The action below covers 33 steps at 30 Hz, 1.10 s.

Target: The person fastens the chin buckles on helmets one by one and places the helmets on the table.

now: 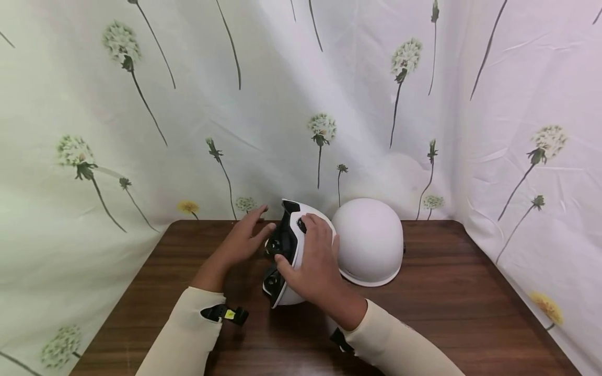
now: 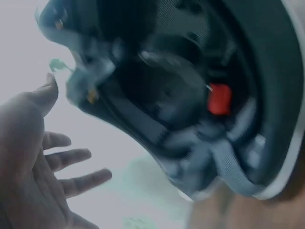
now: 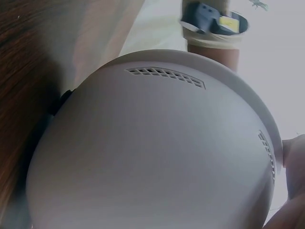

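A white helmet [image 1: 290, 298] stands tipped on the table, its opening facing left. In the left wrist view its dark padded interior [image 2: 167, 90] shows, with grey straps [image 2: 228, 164] and a red buckle [image 2: 219, 99]. My right hand [image 1: 317, 263] grips this helmet, fingers on the shell and thumb over the rim. The right wrist view is filled by a smooth white shell [image 3: 152, 148] with slotted vents [image 3: 167, 76]. Beside the opening, my left hand [image 1: 242, 240] is spread, palm toward it, holding nothing; the left wrist view shows a gap between its fingers and the helmet.
A second white helmet [image 1: 369, 240] sits dome up just right of the first, near the back edge. The dark wooden table [image 1: 447, 313] meets a floral cloth [image 1: 282, 130] hanging behind and at both sides. Wrist cameras [image 1: 226, 313] are strapped over cream sleeves [image 1: 185, 329].
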Available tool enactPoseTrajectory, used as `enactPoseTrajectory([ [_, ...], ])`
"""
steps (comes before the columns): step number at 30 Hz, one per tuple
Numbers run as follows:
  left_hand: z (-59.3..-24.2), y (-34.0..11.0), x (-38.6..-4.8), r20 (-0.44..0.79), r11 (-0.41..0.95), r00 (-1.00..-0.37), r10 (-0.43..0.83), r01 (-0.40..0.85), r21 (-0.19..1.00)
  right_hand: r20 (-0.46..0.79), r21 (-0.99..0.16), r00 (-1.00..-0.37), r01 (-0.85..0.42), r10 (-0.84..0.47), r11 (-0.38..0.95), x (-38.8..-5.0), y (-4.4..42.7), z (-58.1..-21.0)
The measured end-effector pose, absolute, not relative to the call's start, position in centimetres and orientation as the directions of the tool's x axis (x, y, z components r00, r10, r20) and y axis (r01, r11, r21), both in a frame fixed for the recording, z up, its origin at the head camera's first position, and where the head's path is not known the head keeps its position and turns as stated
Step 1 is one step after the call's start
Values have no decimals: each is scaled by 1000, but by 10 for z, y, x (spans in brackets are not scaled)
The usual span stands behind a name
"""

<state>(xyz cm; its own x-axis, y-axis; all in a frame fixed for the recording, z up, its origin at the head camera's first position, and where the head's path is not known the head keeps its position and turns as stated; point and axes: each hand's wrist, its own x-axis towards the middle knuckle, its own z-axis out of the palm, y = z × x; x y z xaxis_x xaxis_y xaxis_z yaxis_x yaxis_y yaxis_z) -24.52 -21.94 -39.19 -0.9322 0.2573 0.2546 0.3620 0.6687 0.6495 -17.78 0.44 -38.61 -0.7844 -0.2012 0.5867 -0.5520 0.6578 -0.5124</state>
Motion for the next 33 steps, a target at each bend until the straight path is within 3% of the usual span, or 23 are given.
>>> enactPoseTrajectory([
  [10,-348,-189,-244,313,657,-896,316,445,608,572,-551,-800,-536,-179,640,-179,6,-389],
  [24,-346,-176,-253,145,571,-929,342,328,753,566,-540,-797,-553,-212,634,-182,6,-387],
  [33,-353,-184,-261,118,588,-926,359,323,742,621,-505,-757,-585,-203,635,-194,9,-392],
])
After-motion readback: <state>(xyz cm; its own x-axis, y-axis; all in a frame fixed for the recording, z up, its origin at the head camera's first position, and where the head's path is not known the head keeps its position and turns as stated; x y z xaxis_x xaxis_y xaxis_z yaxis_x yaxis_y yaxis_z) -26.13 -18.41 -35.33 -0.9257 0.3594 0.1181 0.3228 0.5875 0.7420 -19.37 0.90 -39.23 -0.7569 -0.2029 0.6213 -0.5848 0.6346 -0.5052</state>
